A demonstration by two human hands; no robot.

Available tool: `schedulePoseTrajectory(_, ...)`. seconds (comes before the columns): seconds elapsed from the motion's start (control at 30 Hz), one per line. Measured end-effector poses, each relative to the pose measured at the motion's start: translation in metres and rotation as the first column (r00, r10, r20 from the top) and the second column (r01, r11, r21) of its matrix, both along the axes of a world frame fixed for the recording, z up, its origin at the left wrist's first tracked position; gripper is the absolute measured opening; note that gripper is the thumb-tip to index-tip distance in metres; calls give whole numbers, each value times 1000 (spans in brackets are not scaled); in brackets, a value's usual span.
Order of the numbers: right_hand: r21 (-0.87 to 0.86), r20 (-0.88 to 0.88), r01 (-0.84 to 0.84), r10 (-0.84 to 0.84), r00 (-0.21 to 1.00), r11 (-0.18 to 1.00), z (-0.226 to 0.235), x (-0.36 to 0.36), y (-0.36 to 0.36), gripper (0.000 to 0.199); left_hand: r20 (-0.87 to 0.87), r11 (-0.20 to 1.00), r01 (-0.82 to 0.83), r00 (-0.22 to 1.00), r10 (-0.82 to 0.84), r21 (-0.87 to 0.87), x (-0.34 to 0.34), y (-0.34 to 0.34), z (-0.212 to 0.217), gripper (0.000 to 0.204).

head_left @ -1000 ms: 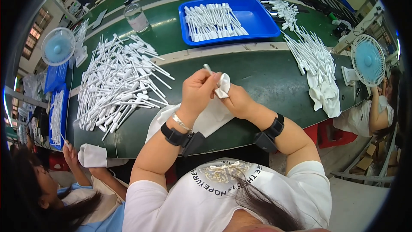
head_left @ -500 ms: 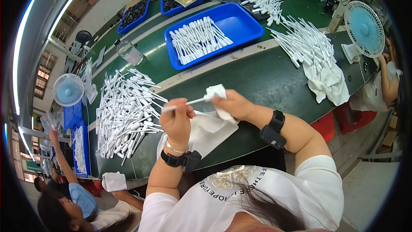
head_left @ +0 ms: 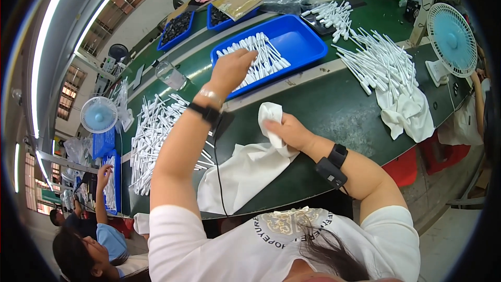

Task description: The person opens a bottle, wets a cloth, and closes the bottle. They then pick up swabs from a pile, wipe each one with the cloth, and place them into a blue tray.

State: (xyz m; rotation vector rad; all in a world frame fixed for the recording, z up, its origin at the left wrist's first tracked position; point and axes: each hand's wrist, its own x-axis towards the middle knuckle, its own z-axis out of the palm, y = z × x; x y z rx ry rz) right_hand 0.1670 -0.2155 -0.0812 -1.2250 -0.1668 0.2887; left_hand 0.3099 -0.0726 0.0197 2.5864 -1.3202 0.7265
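My left hand (head_left: pixel 234 72) reaches over the blue tray (head_left: pixel 310 55), above a row of white plastic sticks (head_left: pixel 269 62) with thicker rounded ends. Its fingers are bent together, and their tips and anything between them are hidden. In front of the tray, my right hand (head_left: pixel 286 129) grips a bunched white cloth (head_left: pixel 270 112). The cloth's loose part (head_left: pixel 237 177) spreads over the green table toward its near edge. A big loose heap of the same sticks (head_left: pixel 156 141) lies to the left, partly behind my left forearm.
More sticks (head_left: pixel 378 62) are piled at the right, beside a crumpled white cloth (head_left: pixel 406 112) and a fan (head_left: pixel 451 39). A glass bottle (head_left: pixel 169 75) stands left of the tray. Trays of black parts (head_left: pixel 176 30) sit farther back. A co-worker (head_left: pixel 86 250) is at the left.
My left hand has left the cloth and moved forward over the blue tray; the stick it held is no longer visible. My right hand stays near its place with the cloth, which spreads wider.
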Motion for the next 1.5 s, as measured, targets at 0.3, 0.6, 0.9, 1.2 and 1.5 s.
schedulePoseTrajectory(0.3,-603,478,274,64,876,749,-12,1,-13,31,-54,824,-267,940,337,500,98,-19,-54,24)
schedulePoseTrajectory(0.6,-741,280,181,52,959,646,5,6,-19,41,-364,914,-204,870,334,351,43,44,7,26)
schedulePoseTrajectory(0.9,-505,70,-214,286,956,836,20,5,-19,34,-278,796,-359,800,532,488,-47,209,-32,19)
schedulePoseTrajectory(1.2,-356,-17,-314,330,944,880,19,-2,-20,29,-235,648,-476,668,706,594,-42,213,-52,22)
schedulePoseTrajectory(1.5,-376,17,-289,318,948,880,15,3,-20,28,-561,869,-408,665,494,281,-38,227,-50,13)
